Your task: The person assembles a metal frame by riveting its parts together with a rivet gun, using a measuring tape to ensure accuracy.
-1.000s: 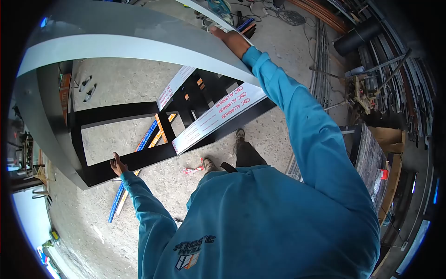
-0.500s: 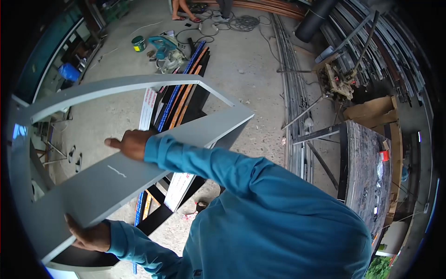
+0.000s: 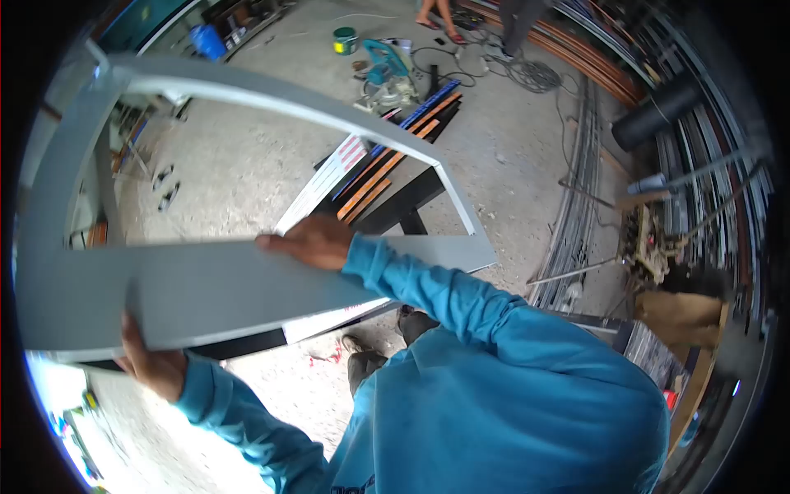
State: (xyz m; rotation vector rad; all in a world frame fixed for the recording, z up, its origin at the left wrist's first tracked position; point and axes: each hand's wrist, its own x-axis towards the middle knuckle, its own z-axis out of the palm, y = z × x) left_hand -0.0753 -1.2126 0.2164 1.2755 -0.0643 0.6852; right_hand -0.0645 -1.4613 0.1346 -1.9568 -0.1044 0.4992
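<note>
A grey metal frame (image 3: 206,284), with a wide flat panel along its near side and an open middle, lies tilted before me. My left hand (image 3: 155,362) pinches the panel's near edge at the lower left, thumb on top and fingers underneath. On the panel's far edge sits my right hand (image 3: 313,240), closed against it, with the thumb side pointing left; its other fingertips are partly hidden. Beneath the frame are dark bars (image 3: 403,202), a white printed strip (image 3: 325,181) and long blue and orange pieces (image 3: 383,177).
Farther off stand a teal power saw (image 3: 387,70) and a green tub (image 3: 345,40). Cables (image 3: 531,76) coil near another person's legs (image 3: 436,12). Long metal bars (image 3: 576,181) lie at right, by a metal stand (image 3: 646,239) and a cardboard box (image 3: 683,317). Slippers (image 3: 167,189) lie at left.
The frame has turned so its wide panel lies more level across my view. Both hands stay on it, and the right hand now sits at its far edge. My view has shifted.
</note>
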